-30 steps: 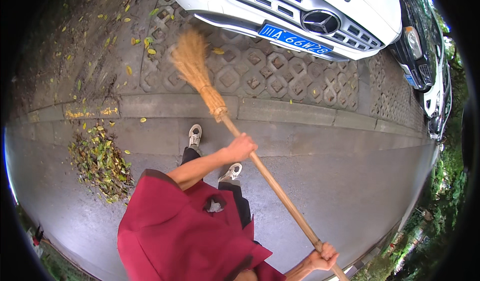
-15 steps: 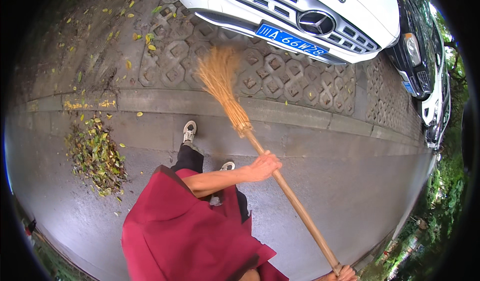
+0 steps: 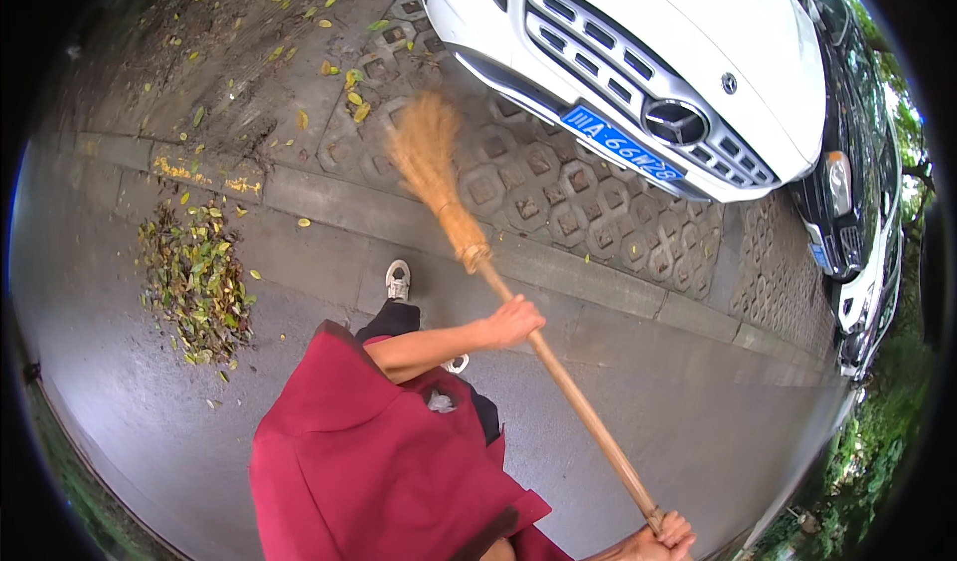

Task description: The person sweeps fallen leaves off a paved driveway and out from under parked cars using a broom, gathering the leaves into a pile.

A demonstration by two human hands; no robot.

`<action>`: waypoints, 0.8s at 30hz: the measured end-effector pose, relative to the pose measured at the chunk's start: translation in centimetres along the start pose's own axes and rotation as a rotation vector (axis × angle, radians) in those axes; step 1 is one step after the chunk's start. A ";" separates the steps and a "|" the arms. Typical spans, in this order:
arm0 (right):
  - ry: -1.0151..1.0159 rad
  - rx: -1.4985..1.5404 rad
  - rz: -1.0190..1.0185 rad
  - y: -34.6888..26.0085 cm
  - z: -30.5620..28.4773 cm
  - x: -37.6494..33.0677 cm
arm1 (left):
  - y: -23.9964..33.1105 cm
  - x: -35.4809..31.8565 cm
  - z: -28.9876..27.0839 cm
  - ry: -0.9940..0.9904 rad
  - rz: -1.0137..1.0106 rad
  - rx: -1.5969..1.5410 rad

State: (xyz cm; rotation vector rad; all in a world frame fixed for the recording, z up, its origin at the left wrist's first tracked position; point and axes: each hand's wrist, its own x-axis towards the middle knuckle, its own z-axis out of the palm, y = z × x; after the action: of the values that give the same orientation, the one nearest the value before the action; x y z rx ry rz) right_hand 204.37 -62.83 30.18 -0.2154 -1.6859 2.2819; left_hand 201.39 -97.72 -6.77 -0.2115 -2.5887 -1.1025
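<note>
A straw broom (image 3: 439, 187) with a long wooden handle slants across the view. Its bristles, blurred at the tips, are over the paving in front of a white car. Partway down the handle, below the binding, my left hand (image 3: 515, 322) is closed around it. My right hand (image 3: 670, 539) grips the handle near its lower end, at the bottom edge of the view. To the left lies a heap of yellow, green and brown leaves (image 3: 199, 287) on the smooth pavement.
The white car (image 3: 658, 32) stands at the upper right, with a dark car (image 3: 837, 197) beyond it. A low kerb (image 3: 339, 197) divides the pavement from perforated paving blocks (image 3: 558, 202). Scattered leaves (image 3: 354, 82) lie on dirt at the upper left. My shoe (image 3: 399, 280) is near the kerb.
The view has turned, so the car and kerb appear tilted and shifted right and down. Both hands still hold the broom; its head has stayed over the paving blocks, closer to the scattered leaves.
</note>
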 end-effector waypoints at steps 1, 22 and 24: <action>-0.053 -0.010 -0.010 -0.7 0.2 0.4 | 1.1 -0.5 -1.3 -0.054 -0.011 -0.014; -0.989 0.221 0.263 10.8 38.2 25.2 | -11.0 7.7 -17.2 0.375 -0.530 0.121; -0.965 0.344 0.324 10.8 39.2 28.5 | -7.2 8.9 -19.6 0.368 -0.596 0.129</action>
State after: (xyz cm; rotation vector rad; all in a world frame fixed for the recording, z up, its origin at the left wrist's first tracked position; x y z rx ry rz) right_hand 164.38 -92.12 33.27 0.8842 -1.6220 3.1507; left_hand 195.73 -116.76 4.19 0.7650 -2.4148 -1.0155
